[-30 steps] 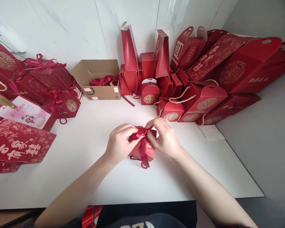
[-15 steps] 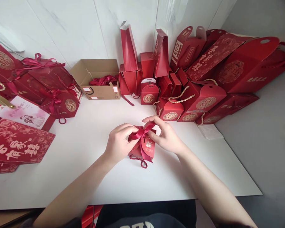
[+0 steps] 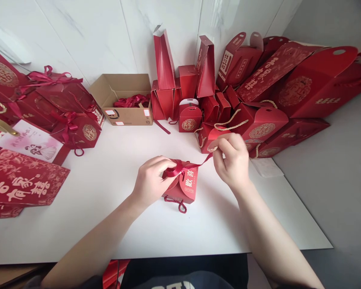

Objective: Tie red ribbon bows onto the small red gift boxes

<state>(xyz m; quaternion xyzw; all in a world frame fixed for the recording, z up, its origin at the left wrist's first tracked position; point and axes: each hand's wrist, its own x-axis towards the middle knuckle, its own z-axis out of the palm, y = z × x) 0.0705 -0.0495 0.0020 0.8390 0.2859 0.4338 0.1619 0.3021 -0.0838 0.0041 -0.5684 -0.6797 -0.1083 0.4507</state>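
Observation:
A small red gift box (image 3: 186, 192) with pale printed characters stands on the white table in front of me. A dark red satin ribbon (image 3: 196, 165) runs across its top. My left hand (image 3: 154, 178) pinches a loop of the ribbon at the box's upper left. My right hand (image 3: 232, 161) is closed on the ribbon's other end, up and to the right of the box, with that stretch drawn out between the hands. A twisted red cord (image 3: 182, 207) hangs at the box's front. The ribbon's knot is partly hidden by my left fingers.
Beyond the hands stands a cardboard carton (image 3: 129, 117) with red ribbon inside. Red boxes (image 3: 190, 116) are stacked along the back and right, some with rope handles. More ribboned boxes (image 3: 81, 132) and a red printed bag (image 3: 27, 180) fill the left. A grey wall (image 3: 337, 168) bounds the right.
My right hand has moved up and right, away from the box, drawing a ribbon end out. The right side of the bow and its hanging tail are gone. My left hand stays in place.

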